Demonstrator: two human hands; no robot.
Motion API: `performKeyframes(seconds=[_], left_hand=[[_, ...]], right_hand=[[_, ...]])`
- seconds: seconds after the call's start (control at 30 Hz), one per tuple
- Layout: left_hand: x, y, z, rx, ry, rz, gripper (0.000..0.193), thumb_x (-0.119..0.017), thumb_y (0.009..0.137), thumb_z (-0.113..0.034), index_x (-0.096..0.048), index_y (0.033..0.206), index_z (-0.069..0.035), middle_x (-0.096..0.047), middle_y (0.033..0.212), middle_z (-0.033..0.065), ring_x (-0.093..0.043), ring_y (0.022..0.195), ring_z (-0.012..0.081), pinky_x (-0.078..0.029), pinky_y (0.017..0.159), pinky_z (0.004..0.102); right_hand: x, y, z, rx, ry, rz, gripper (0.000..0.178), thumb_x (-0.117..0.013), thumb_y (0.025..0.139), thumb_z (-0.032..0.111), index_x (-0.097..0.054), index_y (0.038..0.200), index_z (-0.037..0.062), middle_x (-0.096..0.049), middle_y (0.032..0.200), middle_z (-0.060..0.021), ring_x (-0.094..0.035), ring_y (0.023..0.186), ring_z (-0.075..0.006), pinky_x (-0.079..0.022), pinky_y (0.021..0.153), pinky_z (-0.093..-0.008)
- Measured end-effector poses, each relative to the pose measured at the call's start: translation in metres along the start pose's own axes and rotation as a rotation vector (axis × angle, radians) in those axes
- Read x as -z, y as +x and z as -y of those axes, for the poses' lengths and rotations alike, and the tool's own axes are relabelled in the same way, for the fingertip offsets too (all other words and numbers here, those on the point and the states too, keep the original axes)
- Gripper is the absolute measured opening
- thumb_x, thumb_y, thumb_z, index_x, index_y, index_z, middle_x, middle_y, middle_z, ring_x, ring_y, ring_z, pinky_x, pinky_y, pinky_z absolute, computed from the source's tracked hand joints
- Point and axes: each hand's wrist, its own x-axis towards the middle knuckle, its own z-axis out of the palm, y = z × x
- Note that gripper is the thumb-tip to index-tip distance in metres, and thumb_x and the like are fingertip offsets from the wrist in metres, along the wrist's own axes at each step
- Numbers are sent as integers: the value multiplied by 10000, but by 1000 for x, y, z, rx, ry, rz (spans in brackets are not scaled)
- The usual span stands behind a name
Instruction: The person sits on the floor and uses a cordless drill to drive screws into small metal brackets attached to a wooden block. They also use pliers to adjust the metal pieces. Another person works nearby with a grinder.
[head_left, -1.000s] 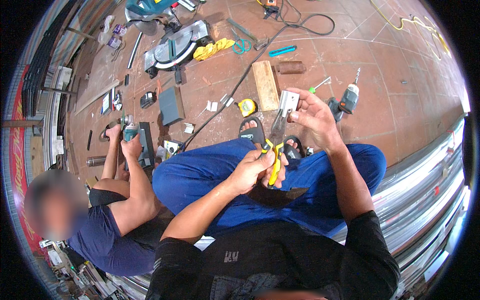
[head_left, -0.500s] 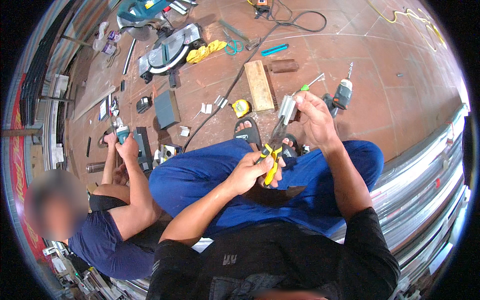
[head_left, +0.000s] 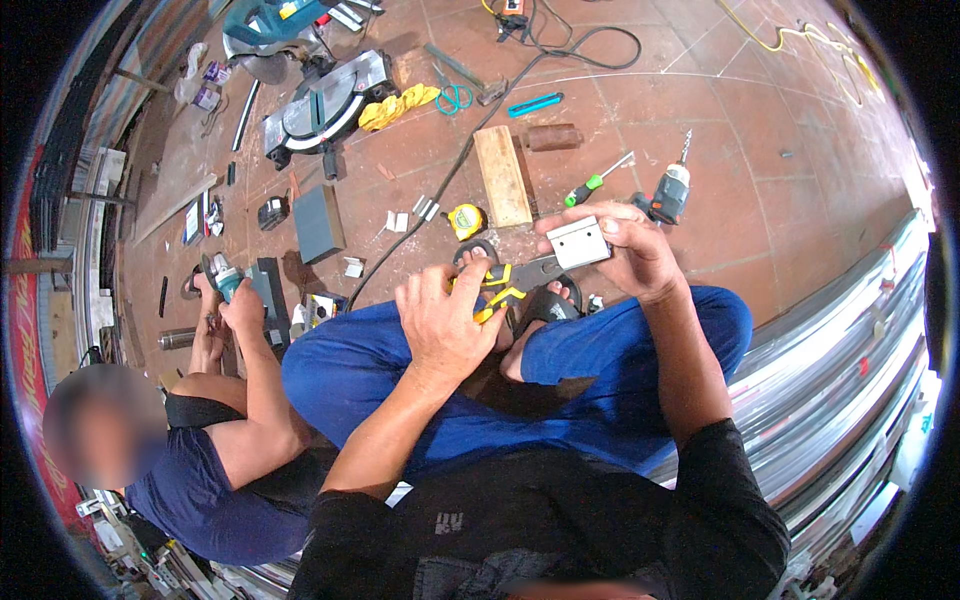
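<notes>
My left hand [head_left: 440,318] is closed on pliers [head_left: 512,292] with yellow and black handles. Their metal jaws reach to the edge of a small silver metal bracket [head_left: 582,246]; whether they grip it I cannot tell. The bracket's flat face, with two dark holes, is turned up. Fingers of my right hand [head_left: 648,262] hold it from behind, with the thumb at its right edge. Both hands are above my blue-trousered knees. Beyond them on the floor are a yellow tape measure [head_left: 465,221], a wooden block [head_left: 502,177] and a green-handled screwdriver [head_left: 597,182].
A cordless drill [head_left: 672,195] stands right of the screwdriver. At the left a co-worker's hands hold an angle grinder [head_left: 226,277]. A mitre saw [head_left: 318,108] sits farther off, and a black cable [head_left: 455,175] crosses the floor. Long metal profiles [head_left: 840,370] lie stacked on the right.
The bracket has turned so that its holed face shows, and my right hand has shifted behind it. The pliers have swung from steep to nearly level, and my left hand has moved left and up.
</notes>
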Motion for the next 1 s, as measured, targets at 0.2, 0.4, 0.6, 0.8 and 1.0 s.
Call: performKeyframes(seconds=[0.2, 0.4, 0.6, 0.8, 1.0], left_hand=[[6, 2, 3, -40, 117, -75, 651, -905, 630, -253, -680, 1239, -205, -548, 1059, 106, -526, 995, 321, -382, 862, 474], [3, 2, 8, -35, 183, -59, 509, -852, 695, -367, -716, 1167, -233, -552, 986, 88, -532, 945, 309, -383, 785, 482], [0, -5, 12, 16, -15, -59, 537, -858, 702, -338, -693, 1202, -237, -553, 1028, 98, -541, 1000, 315, -402, 791, 474], [-5, -9, 6, 180, -416, 175, 544, -875, 741, -400, -712, 1203, -165, -595, 1035, 147, -585, 1015, 365, -471, 842, 487], [-11, -11, 8, 255, -741, 232, 637, -879, 751, -410, -688, 1246, -57, -654, 1112, 175, -653, 1023, 354, -521, 877, 443]], right_hand=[[-2, -1, 0, 10, -80, -46, 534, -653, 919, 307, -646, 1269, -96, -652, 1303, -299, -673, 1172, -374, -499, 1063, -490], [4, -4, 1, 126, -739, -271, 422, -667, 881, 282, -716, 1194, 4, -727, 1079, -100, -679, 967, -211, -532, 870, -336], [21, -3, -14, 115, -664, -437, 299, -606, 959, 193, -703, 1117, -42, -733, 991, -103, -689, 882, -168, -544, 788, -303], [35, 1, -16, 104, -358, -439, 355, -603, 1029, 346, -678, 1040, 0, -726, 895, -132, -708, 788, -230, -567, 751, -351], [60, 7, -36, 114, -340, -592, 358, -522, 1067, 359, -670, 1124, 38, -729, 1020, -111, -717, 854, -234, -577, 734, -364]])
